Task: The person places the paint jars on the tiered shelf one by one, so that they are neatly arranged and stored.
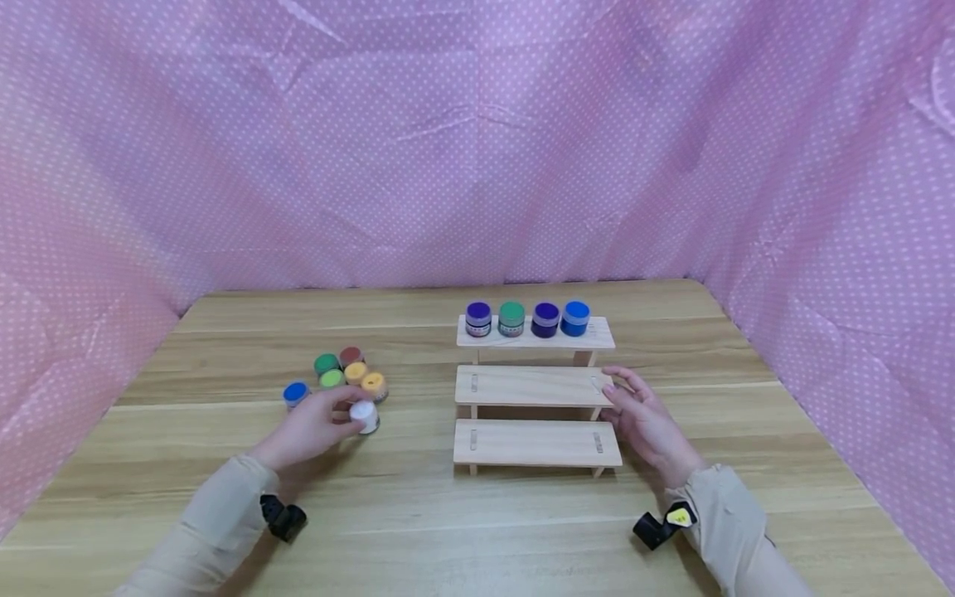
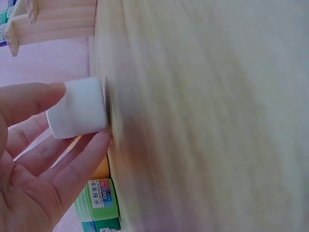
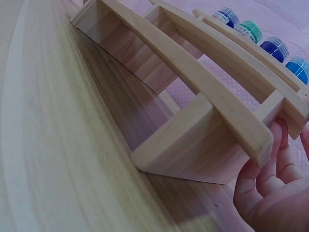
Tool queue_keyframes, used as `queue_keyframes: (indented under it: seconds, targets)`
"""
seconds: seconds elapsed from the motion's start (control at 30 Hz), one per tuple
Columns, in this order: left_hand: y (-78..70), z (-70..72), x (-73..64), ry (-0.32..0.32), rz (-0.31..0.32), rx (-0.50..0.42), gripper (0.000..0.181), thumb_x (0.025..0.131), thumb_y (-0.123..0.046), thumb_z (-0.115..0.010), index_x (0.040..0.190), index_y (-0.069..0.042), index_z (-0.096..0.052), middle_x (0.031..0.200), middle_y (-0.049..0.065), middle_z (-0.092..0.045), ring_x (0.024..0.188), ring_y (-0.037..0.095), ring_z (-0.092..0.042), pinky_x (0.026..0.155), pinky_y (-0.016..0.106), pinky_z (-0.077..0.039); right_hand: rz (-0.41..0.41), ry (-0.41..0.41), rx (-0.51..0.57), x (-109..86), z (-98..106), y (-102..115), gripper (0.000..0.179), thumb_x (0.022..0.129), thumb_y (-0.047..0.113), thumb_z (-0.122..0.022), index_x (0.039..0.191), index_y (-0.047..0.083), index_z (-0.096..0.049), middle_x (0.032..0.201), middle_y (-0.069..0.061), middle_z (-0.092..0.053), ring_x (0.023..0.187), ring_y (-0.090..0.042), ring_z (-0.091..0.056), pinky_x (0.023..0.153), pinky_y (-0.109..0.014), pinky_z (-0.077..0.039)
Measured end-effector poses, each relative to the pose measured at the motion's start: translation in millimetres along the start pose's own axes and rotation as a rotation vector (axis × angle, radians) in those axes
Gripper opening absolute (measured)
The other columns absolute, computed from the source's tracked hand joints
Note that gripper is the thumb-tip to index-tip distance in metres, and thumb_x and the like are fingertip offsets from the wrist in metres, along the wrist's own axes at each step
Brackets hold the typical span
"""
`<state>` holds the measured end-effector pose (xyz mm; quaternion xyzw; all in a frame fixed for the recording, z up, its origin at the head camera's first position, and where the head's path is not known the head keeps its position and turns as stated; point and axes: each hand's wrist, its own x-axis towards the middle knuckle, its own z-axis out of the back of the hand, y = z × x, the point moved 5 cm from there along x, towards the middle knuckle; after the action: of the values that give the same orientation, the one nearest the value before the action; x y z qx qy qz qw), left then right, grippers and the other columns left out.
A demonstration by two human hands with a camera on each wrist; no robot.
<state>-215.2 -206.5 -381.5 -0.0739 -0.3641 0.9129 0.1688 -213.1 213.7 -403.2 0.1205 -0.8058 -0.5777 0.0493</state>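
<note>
My left hand pinches a small white paint jar between thumb and fingers. In the left wrist view the jar is close to the tabletop, its side facing the camera. Just behind that hand are a blue-lidded jar, a light green jar and an orange-yellow jar. My right hand grips the right end of a three-tier wooden stand, fingers bent around the boards' ends at the middle tier. On the stand's top tier are a green jar and a bright blue jar.
Two dark violet-blue jars, one a purple-lidded jar, share the top tier. Beyond my left hand stand a dark green jar, a dark red jar and another yellow jar. Pink dotted cloth hangs around the wooden table.
</note>
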Motion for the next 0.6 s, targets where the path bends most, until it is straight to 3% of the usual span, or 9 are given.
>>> queue_keyframes:
  seconds: [0.27,0.6]
  targets:
    - [-3.0,7.0,-2.2,-0.055,0.017,-0.018,0.028,0.087,-0.004,-0.065,0.114,-0.003,-0.061,0.111,0.010,-0.064,0.104,0.026,-0.061,0.084,0.036,-0.056,0.005,-0.004,0.009,0.3,-1,0,0.021,0.099,0.011,-0.047,0.108,0.028,-0.057,0.099,0.011,-0.065,0.093,-0.004,-0.061,0.083,-0.022,-0.047]
    - [-19.7,20.6,0.5,-0.189,-0.008,-0.107,0.035,0.087,-0.006,-0.067,0.120,0.001,-0.059,0.124,0.019,-0.058,0.112,0.030,-0.057,0.084,0.030,-0.056,0.029,0.026,0.048,1.2,-1,0,0.021,0.099,0.010,-0.047,0.109,0.024,-0.057,0.100,0.010,-0.065,0.093,-0.005,-0.061,0.081,-0.022,-0.048]
